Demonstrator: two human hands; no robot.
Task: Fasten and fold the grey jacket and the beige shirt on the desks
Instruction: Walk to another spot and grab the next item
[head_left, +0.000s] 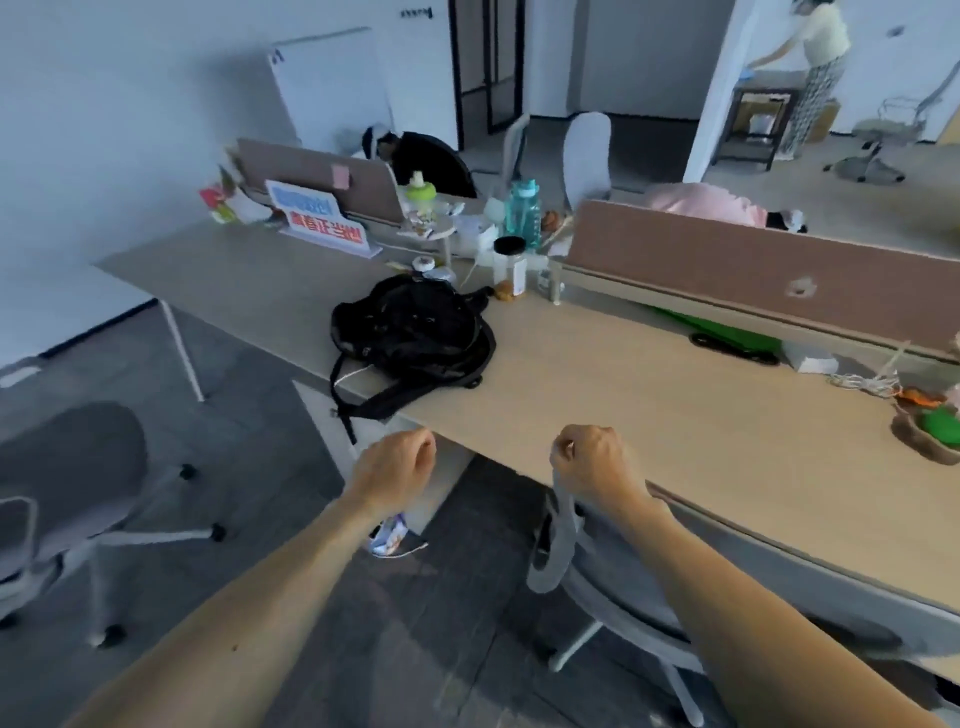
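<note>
Over the desk's (649, 415) near edge, my right hand (592, 462) is clutching the grey jacket (558, 540), which is hanging straight down, long axis vertical, before a chair (623, 603). My left hand (397, 467) is curling its fingers; I cannot tell whether it is grasping anything. The sign's (322, 223) writing is too blurred to read. A wooden bowl (914, 444) is holding green and orange things.

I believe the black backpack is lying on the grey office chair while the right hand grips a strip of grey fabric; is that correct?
Not quite. In the head view the black backpack lies on the light wooden desk instead, near its front edge. The right hand does grip a strip of grey fabric.
</note>
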